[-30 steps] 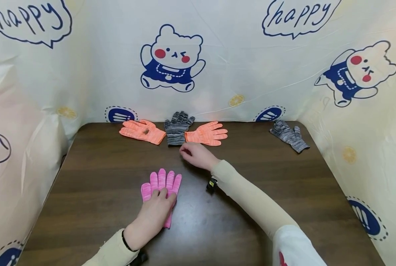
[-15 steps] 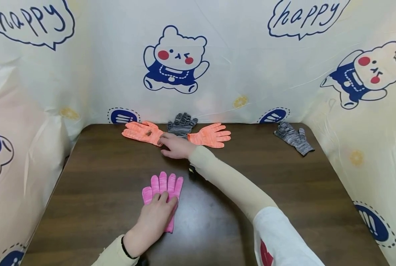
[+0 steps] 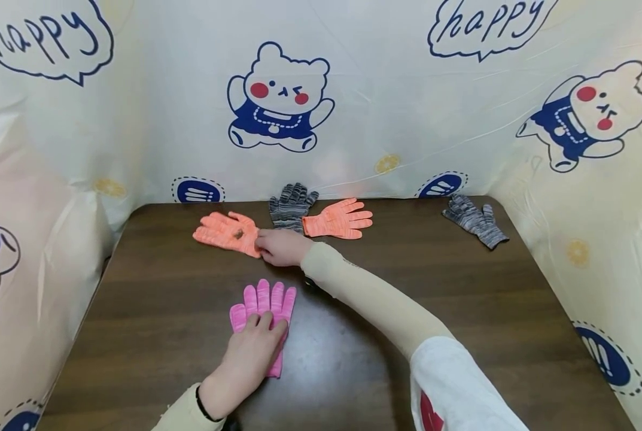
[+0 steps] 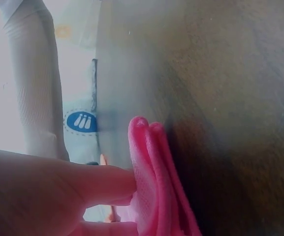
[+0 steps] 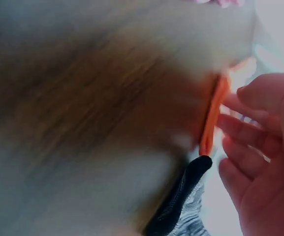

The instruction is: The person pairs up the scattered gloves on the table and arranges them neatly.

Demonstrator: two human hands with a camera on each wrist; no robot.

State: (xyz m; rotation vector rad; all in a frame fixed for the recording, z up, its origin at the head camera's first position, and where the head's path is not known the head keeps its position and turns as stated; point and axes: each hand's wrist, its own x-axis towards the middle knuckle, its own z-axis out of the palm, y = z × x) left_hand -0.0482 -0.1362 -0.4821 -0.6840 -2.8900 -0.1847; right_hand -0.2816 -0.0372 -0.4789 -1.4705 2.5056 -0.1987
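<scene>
**Left hand [image 3: 248, 353] on the pink glove [image 3: 264, 297], right hand [image 3: 283, 246] at the spotted orange glove [image 3: 225, 231]**

Head view: the left hand lies over the lower part of the pink glove, its fingers slightly bent and resting on the knit against the desk [image 3: 154, 311]. The right hand reaches across to the orange cuff. Just behind it lie a grey glove [image 3: 290, 206] and a plain orange glove [image 3: 338, 219], touching each other; another grey glove [image 3: 477, 221] is well apart near the far right corner. My judgement: if the right hand drags sideways or lifts carelessly, its knuckles could catch the neighbouring grey cuff. The spotted orange glove stretches leftward from the right hand's fingertips; the pink one sits beneath the left hand, its finger ends poking out beyond.

Left wrist view: two digits press flat against the pink glove's face, its layered edge side-on to the camera. Should that pressure drift, the layers would probably rumple.

Right wrist view: the fingers are apart and loosely bent, tips meeting the orange glove's upper face; I see no pinch. With so light a contact, the cuff might slip free under a pull. The grey glove's dark edge is just beside it.
</scene>
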